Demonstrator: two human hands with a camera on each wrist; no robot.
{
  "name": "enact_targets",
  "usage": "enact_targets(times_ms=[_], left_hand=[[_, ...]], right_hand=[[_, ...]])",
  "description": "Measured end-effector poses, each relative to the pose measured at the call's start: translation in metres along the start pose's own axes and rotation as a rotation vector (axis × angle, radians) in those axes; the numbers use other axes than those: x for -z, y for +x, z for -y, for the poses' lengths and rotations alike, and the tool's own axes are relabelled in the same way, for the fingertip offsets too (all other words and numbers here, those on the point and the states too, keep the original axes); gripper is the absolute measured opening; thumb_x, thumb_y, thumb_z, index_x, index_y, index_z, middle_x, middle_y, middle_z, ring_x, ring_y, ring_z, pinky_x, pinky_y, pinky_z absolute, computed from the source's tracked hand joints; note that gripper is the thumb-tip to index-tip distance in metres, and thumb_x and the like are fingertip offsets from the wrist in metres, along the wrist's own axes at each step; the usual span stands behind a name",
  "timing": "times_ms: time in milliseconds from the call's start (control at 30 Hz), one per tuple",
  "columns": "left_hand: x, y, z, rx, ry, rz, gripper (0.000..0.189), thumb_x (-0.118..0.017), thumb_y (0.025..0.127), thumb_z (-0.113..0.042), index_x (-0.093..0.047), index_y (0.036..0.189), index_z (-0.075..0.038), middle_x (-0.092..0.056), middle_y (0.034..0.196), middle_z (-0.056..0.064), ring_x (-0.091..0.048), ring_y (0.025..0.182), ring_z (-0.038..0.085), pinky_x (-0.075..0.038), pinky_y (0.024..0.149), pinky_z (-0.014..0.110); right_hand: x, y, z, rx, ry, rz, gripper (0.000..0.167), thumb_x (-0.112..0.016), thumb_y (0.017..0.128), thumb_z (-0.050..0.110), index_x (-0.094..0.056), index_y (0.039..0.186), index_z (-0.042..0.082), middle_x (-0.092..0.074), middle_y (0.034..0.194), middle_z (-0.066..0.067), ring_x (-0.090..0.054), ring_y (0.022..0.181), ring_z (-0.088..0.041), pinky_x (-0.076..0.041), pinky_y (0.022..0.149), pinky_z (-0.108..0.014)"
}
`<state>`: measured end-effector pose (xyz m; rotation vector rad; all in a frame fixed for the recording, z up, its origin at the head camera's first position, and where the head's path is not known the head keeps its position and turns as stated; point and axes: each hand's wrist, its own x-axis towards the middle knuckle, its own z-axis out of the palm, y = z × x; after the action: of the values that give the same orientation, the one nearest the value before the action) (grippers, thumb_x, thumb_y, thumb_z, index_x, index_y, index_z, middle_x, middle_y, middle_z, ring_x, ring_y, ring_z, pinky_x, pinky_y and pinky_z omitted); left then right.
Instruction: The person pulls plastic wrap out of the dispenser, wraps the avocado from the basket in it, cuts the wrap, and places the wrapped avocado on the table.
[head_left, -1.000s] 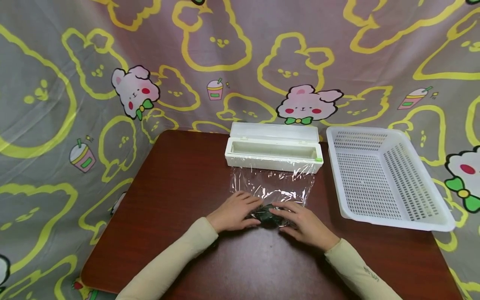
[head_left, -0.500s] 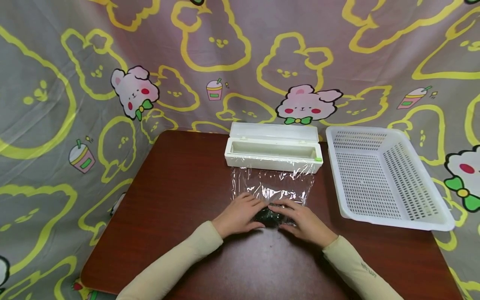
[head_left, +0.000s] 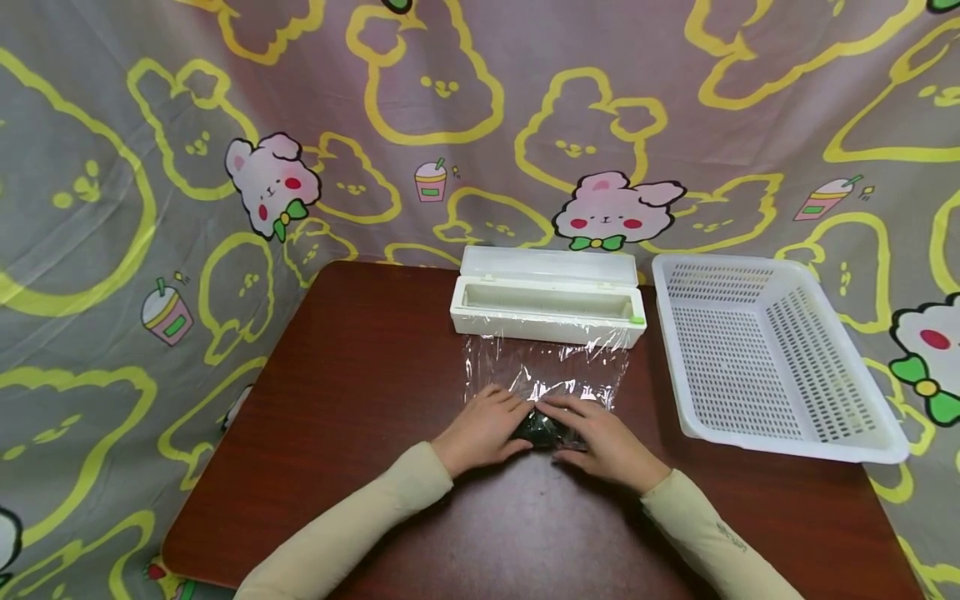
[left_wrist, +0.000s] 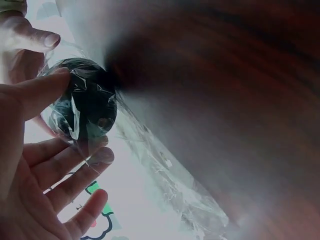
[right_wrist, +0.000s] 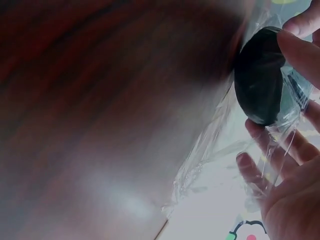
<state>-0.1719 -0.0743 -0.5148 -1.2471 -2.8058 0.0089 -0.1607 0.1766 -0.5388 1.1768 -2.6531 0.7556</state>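
Note:
A dark, rounded object point(head_left: 540, 429) sits on the table between both hands, with cling film drawn over it; its kind is unclear. In the left wrist view this dark object point(left_wrist: 95, 107) is glossy under creased film. My left hand point(head_left: 483, 427) holds its left side, thumb on the near side and fingers beyond. On the opposite side, my right hand point(head_left: 609, 440) grips the object and film with thumb and fingers. The cling film sheet point(head_left: 517, 360) runs back from the object to a white cling film dispenser point(head_left: 543, 325), whose lid stands raised.
To the right of the dispenser is a white perforated plastic basket point(head_left: 750, 367). The brown table point(head_left: 360, 350) has rounded corners. A patterned cloth point(head_left: 480, 100) hangs behind it and along the left side.
The left hand has shifted slightly right and closer to the right hand. The film has been drawn closer round the dark object. Dispenser and basket stay in place.

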Motion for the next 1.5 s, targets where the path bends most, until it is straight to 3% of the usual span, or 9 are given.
enact_targets(times_ms=[467,667,933,1167,1500], left_hand=[[-0.002,0.007,0.0,0.052,-0.011,0.032,0.066,-0.062,0.098,-0.058,-0.056,0.146,-0.012,-0.068,0.137,0.003,-0.063,0.127,0.02,-0.042,0.115,0.04],[-0.004,0.008,0.002,0.073,-0.075,0.056,0.069,-0.061,0.099,-0.058,-0.052,0.15,-0.013,-0.068,0.137,0.002,-0.063,0.126,0.019,-0.043,0.114,0.041],[-0.006,0.01,0.003,0.091,-0.149,0.039,0.075,-0.07,0.09,-0.063,-0.051,0.146,-0.017,-0.071,0.131,0.0,-0.065,0.12,0.02,-0.043,0.112,0.04],[-0.004,0.013,0.003,0.084,-0.126,0.072,0.065,-0.066,0.096,-0.058,-0.053,0.144,-0.016,-0.071,0.131,0.002,-0.065,0.121,0.021,-0.041,0.115,0.042],[-0.004,0.013,0.007,0.089,-0.147,0.099,0.066,-0.061,0.099,-0.057,-0.053,0.148,-0.013,-0.069,0.136,0.002,-0.062,0.128,0.022,-0.04,0.116,0.043]], right_hand=[[-0.004,0.004,-0.001,-0.05,-0.052,-0.001,0.087,-0.094,0.075,0.031,-0.053,0.15,0.013,-0.061,0.139,-0.007,-0.066,0.117,-0.031,-0.056,0.099,-0.051],[-0.004,0.008,-0.002,-0.059,-0.072,-0.005,0.081,-0.093,0.077,0.023,-0.055,0.148,0.012,-0.064,0.133,-0.008,-0.068,0.113,-0.029,-0.058,0.095,-0.05],[-0.001,0.011,-0.003,-0.089,-0.043,0.03,0.078,-0.09,0.081,0.024,-0.054,0.149,0.014,-0.067,0.126,-0.005,-0.068,0.109,-0.026,-0.058,0.093,-0.048],[0.001,0.012,-0.002,-0.115,-0.043,0.054,0.077,-0.089,0.083,0.029,-0.053,0.147,0.005,-0.067,0.13,-0.013,-0.068,0.114,-0.032,-0.056,0.096,-0.052],[-0.001,0.016,-0.004,-0.103,-0.053,0.014,0.069,-0.092,0.079,0.028,-0.059,0.136,0.009,-0.064,0.123,-0.009,-0.068,0.107,-0.027,-0.058,0.091,-0.048]])
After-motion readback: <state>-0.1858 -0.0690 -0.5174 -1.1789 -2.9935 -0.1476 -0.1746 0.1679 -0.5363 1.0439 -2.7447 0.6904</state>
